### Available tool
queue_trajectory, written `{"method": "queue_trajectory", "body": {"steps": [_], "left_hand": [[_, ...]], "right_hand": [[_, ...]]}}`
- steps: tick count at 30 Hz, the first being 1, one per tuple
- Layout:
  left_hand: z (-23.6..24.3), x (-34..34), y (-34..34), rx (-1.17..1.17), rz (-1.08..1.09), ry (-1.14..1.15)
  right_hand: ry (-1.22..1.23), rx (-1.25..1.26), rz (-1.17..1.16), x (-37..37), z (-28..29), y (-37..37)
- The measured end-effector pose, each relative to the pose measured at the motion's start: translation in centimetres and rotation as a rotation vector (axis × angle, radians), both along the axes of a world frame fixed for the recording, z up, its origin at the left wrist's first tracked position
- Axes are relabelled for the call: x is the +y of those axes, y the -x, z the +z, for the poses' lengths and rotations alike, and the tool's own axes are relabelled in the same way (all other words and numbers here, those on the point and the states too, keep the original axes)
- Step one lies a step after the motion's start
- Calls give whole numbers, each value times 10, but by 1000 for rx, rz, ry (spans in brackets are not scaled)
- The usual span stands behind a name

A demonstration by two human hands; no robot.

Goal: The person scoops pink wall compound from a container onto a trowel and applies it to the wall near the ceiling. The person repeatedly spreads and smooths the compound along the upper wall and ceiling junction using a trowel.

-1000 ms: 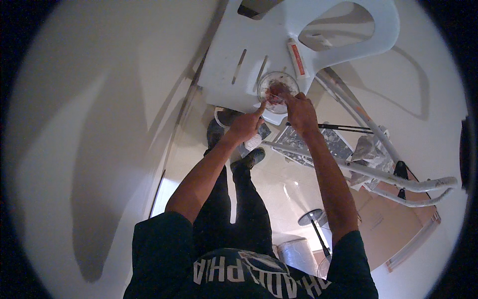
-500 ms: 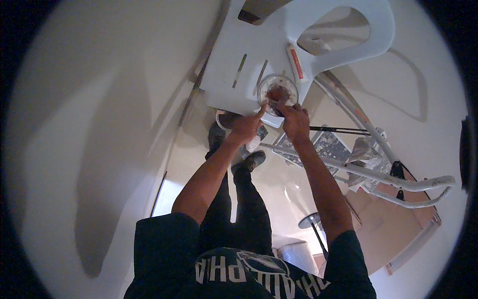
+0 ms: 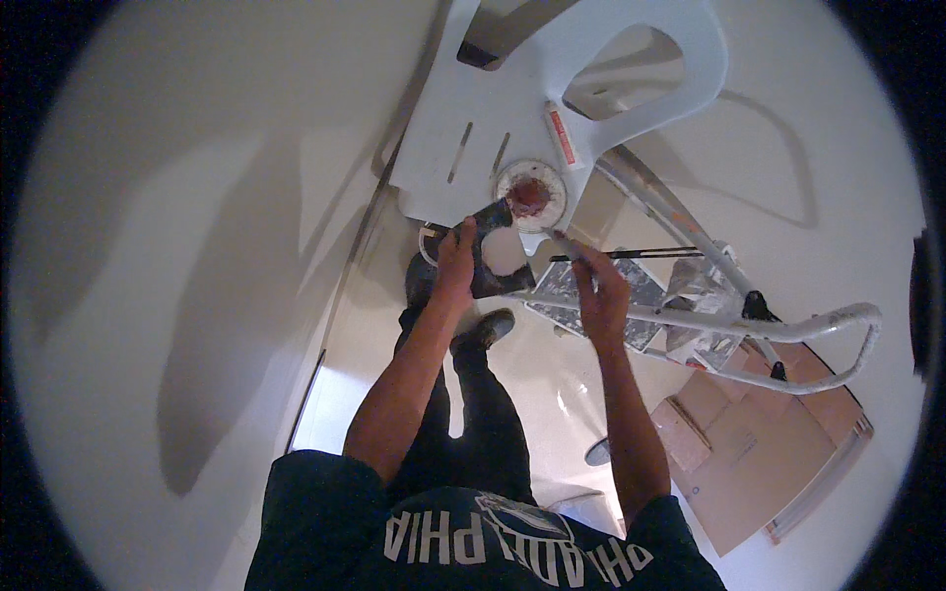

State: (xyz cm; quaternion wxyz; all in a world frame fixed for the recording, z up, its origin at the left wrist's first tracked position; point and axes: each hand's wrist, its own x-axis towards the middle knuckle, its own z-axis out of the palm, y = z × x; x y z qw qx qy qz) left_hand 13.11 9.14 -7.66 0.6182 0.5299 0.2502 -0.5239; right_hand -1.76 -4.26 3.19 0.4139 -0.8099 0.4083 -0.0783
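My left hand (image 3: 456, 266) grips the edge of a dark, flat rectangular board (image 3: 486, 285), its thumb on top. A round white mound of paste (image 3: 505, 252) lies on that board. To the right, my right hand (image 3: 605, 295) is closed around a slim greyish tool (image 3: 561, 243), perhaps a small spatula; its tip points at the board and its exact shape is blurred. Just beyond the board, a round white tub (image 3: 503, 181) with reddish-brown paste (image 3: 529, 197) in its middle stands on a pale plastic chair (image 3: 424, 177).
A white tube with a red label (image 3: 563, 135) lies on the chair beyond the tub. On the right stands a paint-spattered stepladder (image 3: 680, 219), with crumpled plastic (image 3: 693, 295) on it. Cardboard (image 3: 754, 458) lies at the lower right. A wall (image 3: 197, 246) rises on the left.
Both hands have drawn back from the tub. The board with white paste has come up into plain view in my left hand. My right hand has moved right and nearer with the slim tool.
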Motion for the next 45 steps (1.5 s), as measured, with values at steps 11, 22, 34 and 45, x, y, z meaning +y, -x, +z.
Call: {"method": "queue_trajectory", "body": {"steps": [11, 22, 34, 45], "left_hand": [[131, -24, -6, -298, 161, 173], [321, -4, 2, -776, 453, 388], [460, 14, 41, -1296, -146, 588], [483, -1, 23, -32, 40, 844]], "right_hand": [[420, 79, 393, 9, 92, 20], [-493, -534, -399, 38, 244, 11], [-208, -589, -391, 31, 388, 29], [602, -620, -62, 82, 466, 57]]}}
